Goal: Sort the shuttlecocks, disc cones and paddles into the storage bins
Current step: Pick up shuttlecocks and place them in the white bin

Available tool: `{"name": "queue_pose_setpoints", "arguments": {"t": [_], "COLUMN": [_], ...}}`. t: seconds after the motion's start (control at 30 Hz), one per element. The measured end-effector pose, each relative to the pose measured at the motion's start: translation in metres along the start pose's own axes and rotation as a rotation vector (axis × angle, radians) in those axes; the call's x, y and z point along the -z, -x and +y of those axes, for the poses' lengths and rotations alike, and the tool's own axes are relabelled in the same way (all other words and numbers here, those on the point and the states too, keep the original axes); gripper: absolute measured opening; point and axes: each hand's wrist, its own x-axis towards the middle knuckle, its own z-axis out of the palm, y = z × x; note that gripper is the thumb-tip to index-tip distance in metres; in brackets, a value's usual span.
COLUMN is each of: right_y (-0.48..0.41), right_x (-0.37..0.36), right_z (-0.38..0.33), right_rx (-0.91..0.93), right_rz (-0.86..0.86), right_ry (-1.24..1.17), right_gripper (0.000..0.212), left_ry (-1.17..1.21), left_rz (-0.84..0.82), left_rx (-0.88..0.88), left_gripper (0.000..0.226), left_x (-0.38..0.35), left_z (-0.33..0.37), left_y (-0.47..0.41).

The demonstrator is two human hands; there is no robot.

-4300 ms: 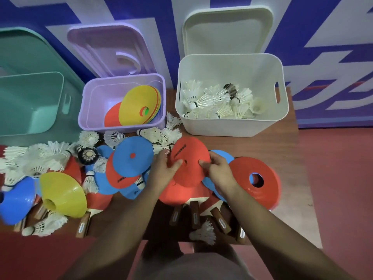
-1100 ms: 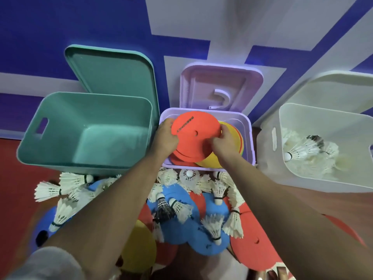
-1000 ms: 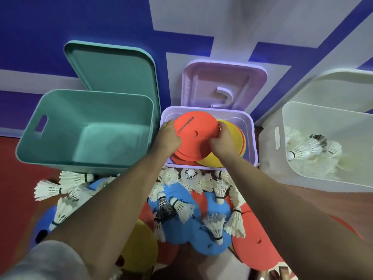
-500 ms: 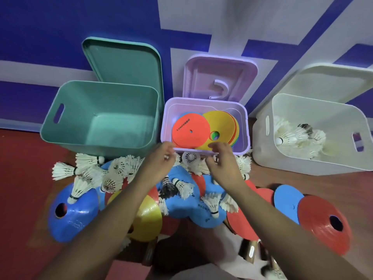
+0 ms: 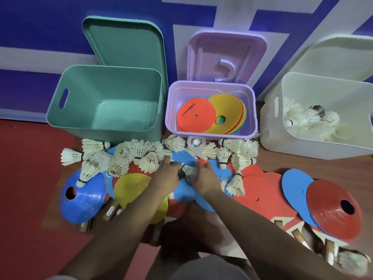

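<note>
My left hand (image 5: pixel 166 175) and my right hand (image 5: pixel 203 178) rest side by side on a blue disc cone (image 5: pixel 182 158) in the middle of the pile. A shuttlecock (image 5: pixel 186 169) lies between them; my right fingers overlap its feathers, blurred, and my left fingers are spread beside its cork. The purple bin (image 5: pixel 171 118) behind holds an orange disc cone (image 5: pixel 193 118) and stacked yellow ones (image 5: pixel 226 108). Several shuttlecocks (image 5: pixel 302 120) lie in the white bin (image 5: pixel 323 77). Nothing is in the green bin (image 5: pixel 111 67). Paddle handles (image 5: pixel 110 212) poke out under the cones.
Loose shuttlecocks (image 5: pixel 139 152) line the front of the bins. A blue cone (image 5: pixel 82 197) and a yellow cone (image 5: pixel 131 186) sit left of my hands; red discs (image 5: pixel 260 186), a blue disc (image 5: pixel 294 186) and a red cone (image 5: pixel 335 209) lie right. Each bin's lid leans on the wall behind it.
Both hands let go of the orange disc cone, which now lies in the purple bin, then drew back and came down onto the pile around a shuttlecock.
</note>
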Motion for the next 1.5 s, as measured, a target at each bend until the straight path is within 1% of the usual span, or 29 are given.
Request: {"name": "queue_pose_setpoints", "arguments": {"t": [0.1,0.23,0.33,0.47,0.53,0.57,0.63,0.67,0.7,0.73,0.77,0.83,0.87,0.93,1.0,1.07,1.1,1.17,1.23,1.3,1.37,1.4,1.43,1.5], "right_y": [-0.005,0.002,0.010,0.026,0.033,0.037,0.041,0.041,0.040,0.038,0.037,0.035,0.034,0.037,0.040,0.043,0.045,0.047,0.047,0.048,0.050,0.051,0.052,0.055], "right_x": [0.005,0.028,0.051,0.076,0.083,0.084,0.082,0.081,0.079,0.077,0.075,0.071,0.070,0.073,0.077,0.081,0.084,0.089,0.096,0.102,0.103,0.102,0.102,0.102], "right_z": [0.006,0.018,0.029,0.039,0.043,0.047,0.053,0.056,0.061,0.064,0.067,0.074,0.077,0.075,0.072,0.070,0.069,0.072,0.076,0.079,0.079,0.077,0.073,0.066], "right_rx": [0.017,0.063,0.086,0.082,0.087,0.095,0.088,0.062,0.031,0.007,-0.008,-0.008,0.001,0.038,0.086,0.110,0.136,0.240,0.359,0.421,0.444,0.445,0.433,0.384], "right_rz": [0.019,0.210,0.276,0.287,0.268,0.242,0.208,0.207,0.212,0.217,0.215,0.221,0.221,0.214,0.204,0.215,0.230,0.258,0.256,0.292,0.336,0.334,0.309,0.232], "right_ry": [-0.060,-0.156,-0.263,-0.542,-0.596,-0.575,-0.506,-0.489,-0.479,-0.483,-0.481,-0.435,-0.421,-0.465,-0.573,-0.625,-0.610,-0.503,-0.319,-0.107,0.033,0.044,0.006,-0.180], "right_gripper": [0.048,0.044,0.039,0.030,0.028,0.027,0.027,0.027,0.028,0.028,0.029,0.033,0.037,0.044,0.049,0.049,0.047,0.046,0.047,0.048,0.050,0.052,0.054,0.053], "left_ry": [0.029,0.160,0.308,0.459,0.625,0.708,0.792,0.810,0.811,0.765,0.673,0.477,0.411,0.324,0.265,0.280,0.312,0.406,0.489,0.504,0.463,0.436,0.427,0.480], "left_rz": [0.015,0.168,0.246,0.288,0.258,0.228,0.129,0.043,-0.058,-0.131,-0.164,-0.171,-0.150,-0.037,0.072,0.114,0.128,0.134,0.110,0.092,0.096,0.098,0.091,0.038], "left_rx": [0.015,-0.018,-0.013,0.021,0.082,0.107,0.069,0.029,-0.009,-0.054,-0.117,-0.244,-0.280,-0.312,-0.328,-0.333,-0.345,-0.366,-0.360,-0.349,-0.359,-0.374,-0.392,-0.393], "left_gripper": [0.046,0.036,0.028,0.019,0.017,0.016,0.017,0.021,0.027,0.037,0.049,0.071,0.076,0.074,0.064,0.058,0.057,0.056,0.054,0.053,0.055,0.058,0.060,0.064], "left_x": [-0.004,0.000,0.005,0.010,0.008,0.006,0.002,-0.001,-0.003,-0.005,-0.009,-0.018,-0.021,-0.025,-0.026,-0.024,-0.022,-0.016,-0.011,-0.007,-0.006,-0.006,-0.005,-0.002], "left_z": [-0.003,-0.002,0.010,0.030,0.038,0.042,0.053,0.059,0.064,0.066,0.064,0.061,0.061,0.061,0.062,0.063,0.064,0.068,0.070,0.070,0.070,0.072,0.075,0.083], "left_y": [-0.006,-0.008,-0.009,-0.016,-0.021,-0.024,-0.026,-0.027,-0.026,-0.026,-0.027,-0.028,-0.027,-0.028,-0.030,-0.030,-0.028,-0.022,-0.017,-0.014,-0.013,-0.013,-0.013,-0.011]}}
